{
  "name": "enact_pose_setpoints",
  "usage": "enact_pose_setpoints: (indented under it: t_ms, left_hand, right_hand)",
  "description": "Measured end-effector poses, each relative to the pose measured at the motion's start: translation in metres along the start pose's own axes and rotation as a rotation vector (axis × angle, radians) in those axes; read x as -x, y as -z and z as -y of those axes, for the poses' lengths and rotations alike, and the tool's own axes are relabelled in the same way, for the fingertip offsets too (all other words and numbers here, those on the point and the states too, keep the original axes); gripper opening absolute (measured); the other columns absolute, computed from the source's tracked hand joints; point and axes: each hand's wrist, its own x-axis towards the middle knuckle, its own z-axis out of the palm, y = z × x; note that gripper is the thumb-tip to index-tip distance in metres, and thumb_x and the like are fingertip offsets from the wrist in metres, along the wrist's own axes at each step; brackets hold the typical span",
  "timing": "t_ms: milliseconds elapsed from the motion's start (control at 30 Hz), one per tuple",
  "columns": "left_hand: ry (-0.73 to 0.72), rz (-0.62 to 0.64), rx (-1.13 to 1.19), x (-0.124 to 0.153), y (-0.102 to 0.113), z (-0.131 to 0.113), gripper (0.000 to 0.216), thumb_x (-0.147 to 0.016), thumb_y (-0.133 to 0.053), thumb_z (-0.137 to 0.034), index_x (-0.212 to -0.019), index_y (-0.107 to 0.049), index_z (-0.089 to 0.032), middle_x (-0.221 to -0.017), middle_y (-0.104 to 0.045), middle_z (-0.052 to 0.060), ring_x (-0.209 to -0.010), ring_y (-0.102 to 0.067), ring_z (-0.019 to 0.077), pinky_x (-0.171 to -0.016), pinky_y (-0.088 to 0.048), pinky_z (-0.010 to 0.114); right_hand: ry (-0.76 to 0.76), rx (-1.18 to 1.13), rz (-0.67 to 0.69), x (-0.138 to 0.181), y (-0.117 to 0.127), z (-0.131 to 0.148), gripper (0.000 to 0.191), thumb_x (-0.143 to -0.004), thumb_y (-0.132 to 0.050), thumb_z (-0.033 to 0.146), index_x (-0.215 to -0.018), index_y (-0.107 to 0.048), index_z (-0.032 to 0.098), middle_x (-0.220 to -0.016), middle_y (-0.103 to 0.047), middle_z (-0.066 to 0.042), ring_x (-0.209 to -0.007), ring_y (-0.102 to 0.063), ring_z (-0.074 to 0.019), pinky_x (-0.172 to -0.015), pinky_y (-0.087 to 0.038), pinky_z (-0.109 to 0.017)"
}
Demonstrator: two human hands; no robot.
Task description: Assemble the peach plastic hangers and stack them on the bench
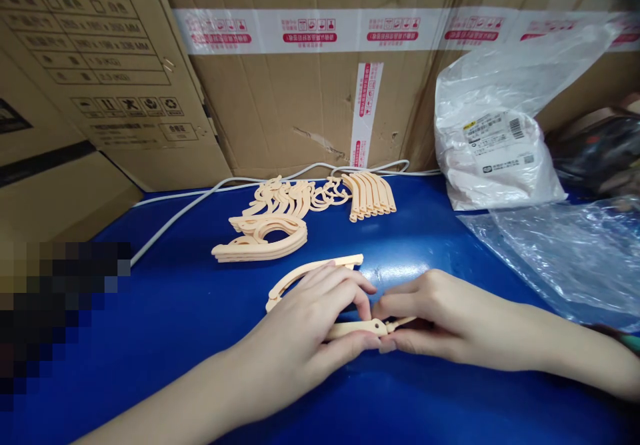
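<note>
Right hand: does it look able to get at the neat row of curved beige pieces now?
Probably yes: nothing seems to stand between the right hand and the row of curved beige pieces. It pinches a thin beige part, though, so may need to release that first.

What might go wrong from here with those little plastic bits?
The narrow piece pinched in the right hand looks thin, so it might bend or slip where it meets the beige piece in the left hand.
The left hand's fingers overlap the curved part in this view and might knock it.
The loose hooks lie close to the white cable; a tug on it could scatter them.
</note>
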Motion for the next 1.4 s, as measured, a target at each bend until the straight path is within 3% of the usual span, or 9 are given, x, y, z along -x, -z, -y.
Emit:
enact_pose_setpoints:
  t_ms: [200, 367, 633, 833, 1033, 1267, 1400]
  left_hand:
    - [-0.034, -0.017, -0.139, 0.002, 0.003, 0.007, 0.029, -0.084, -0.065, -0.045, -0.099, -0.052, -0.024, -0.127, -0.054, 0.001, -0.127, -0.043, 0.0220, -0.116, -0.015, 0.044]
    - [0.022, -0.076, -0.024, 0.003, 0.006, 0.013, 0.057, -0.077, -0.071, -0.049, -0.120, -0.044, -0.024, -0.128, -0.052, 0.005, -0.124, -0.045, 0.0239, -0.104, -0.038, 0.040]
    - [0.081, -0.097, 0.100, 0.003, 0.008, 0.014, 0.065, -0.073, -0.076, -0.045, -0.125, -0.044, -0.025, -0.131, -0.051, 0.007, -0.126, -0.046, 0.0260, -0.106, -0.039, 0.042]
    - [0.144, -0.089, 0.277, 0.004, 0.010, 0.012, 0.032, -0.094, -0.050, -0.032, -0.125, -0.045, -0.029, -0.133, -0.051, 0.004, -0.123, -0.050, 0.0218, -0.088, -0.053, 0.032]
    - [0.102, -0.118, 0.282, 0.000, 0.010, 0.016, 0.036, -0.086, -0.051, -0.012, -0.119, -0.049, -0.027, -0.127, -0.054, 0.002, -0.123, -0.050, 0.0195, -0.098, -0.048, 0.033]
    - [0.060, -0.229, 0.148, -0.004, 0.007, 0.022, 0.025, -0.085, -0.055, -0.015, -0.110, -0.054, -0.021, -0.117, -0.058, 0.005, -0.115, -0.054, 0.0201, -0.101, -0.045, 0.036]
    - [0.059, -0.216, 0.110, -0.002, 0.008, 0.020, 0.018, -0.092, -0.052, -0.023, -0.109, -0.054, -0.022, -0.118, -0.058, 0.005, -0.117, -0.052, 0.0195, -0.104, -0.041, 0.036]
  right_hand:
    - [-0.007, 0.086, 0.011, 0.004, 0.005, 0.000, 0.023, -0.097, -0.047, 0.034, -0.091, -0.063, 0.018, -0.079, -0.064, 0.000, -0.065, -0.056, -0.0108, -0.061, -0.035, -0.023]
    - [0.019, 0.110, -0.005, 0.006, 0.009, -0.002, 0.022, -0.095, -0.049, 0.032, -0.085, -0.062, 0.018, -0.074, -0.062, 0.000, -0.062, -0.053, -0.0101, -0.058, -0.033, -0.023]
    - [-0.014, 0.045, -0.019, 0.006, 0.011, -0.001, 0.023, -0.094, -0.051, 0.034, -0.084, -0.063, 0.018, -0.067, -0.057, 0.002, -0.056, -0.046, -0.0089, -0.053, -0.031, -0.022]
    - [-0.028, -0.035, -0.051, 0.005, 0.012, -0.005, 0.025, -0.093, -0.052, 0.036, -0.083, -0.063, 0.017, -0.061, -0.049, 0.005, -0.052, -0.039, -0.0070, -0.049, -0.028, -0.020]
    - [-0.022, -0.024, -0.035, 0.006, 0.011, -0.004, 0.025, -0.091, -0.054, 0.036, -0.077, -0.060, 0.016, -0.059, -0.046, 0.006, -0.051, -0.038, -0.0060, -0.049, -0.028, -0.020]
    - [-0.018, -0.035, 0.009, 0.006, 0.010, -0.001, 0.023, -0.089, -0.057, 0.034, -0.076, -0.063, 0.017, -0.060, -0.048, 0.005, -0.052, -0.039, -0.0065, -0.050, -0.029, -0.020]
    - [-0.029, -0.031, -0.013, 0.005, 0.011, -0.002, 0.025, -0.090, -0.055, 0.036, -0.076, -0.062, 0.017, -0.059, -0.047, 0.005, -0.051, -0.038, -0.0064, -0.049, -0.029, -0.020]
